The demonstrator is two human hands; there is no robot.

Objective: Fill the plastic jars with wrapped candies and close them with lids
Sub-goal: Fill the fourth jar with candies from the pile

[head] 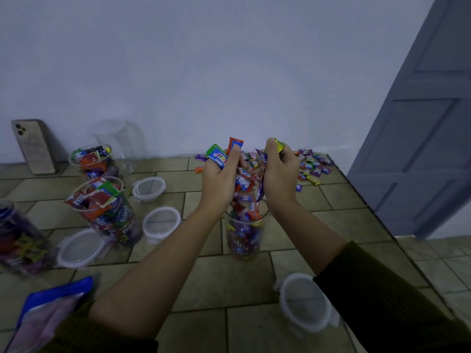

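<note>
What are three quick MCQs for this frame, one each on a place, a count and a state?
1. Where is the phone?
A) leaning on the wall, far left
B) flat on the tiles
C) inside a jar

2. How many lids lie loose on the tiled surface?
A) two
B) four
C) six

3. What state is the jar below the left hand and right hand?
A) lidded
B) open, part-filled
C) empty

Answers:
1 A: the phone stands tilted against the wall at the far left.
2 B: four round lids show, three at left and one at lower right.
3 B: its rim is bare and there are sweets inside, and both hands grip wrapped candies above it.
</note>
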